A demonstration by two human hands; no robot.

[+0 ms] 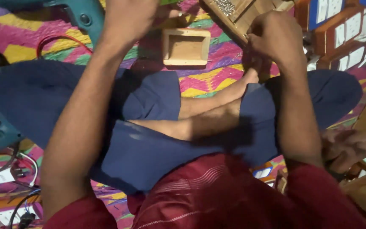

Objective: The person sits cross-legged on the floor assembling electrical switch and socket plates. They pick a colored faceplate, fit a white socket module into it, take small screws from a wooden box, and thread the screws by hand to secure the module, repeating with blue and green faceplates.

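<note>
The person sits cross-legged on a bright zigzag-patterned mat (18,32). The right hand (274,36) is reached out to the far right, its fingers curled together and pinching something small at the edge of a wooden tray (250,15) that holds small shiny metal bits; what it pinches is too small to tell. The left hand (130,17) is raised at the far left-centre, partly cut off at the top edge, so I cannot tell whether it is spread or closed. Between the two hands, just beyond the feet, lies a small open wooden box frame (186,46). A teal power drill (79,12) rests far left.
</note>
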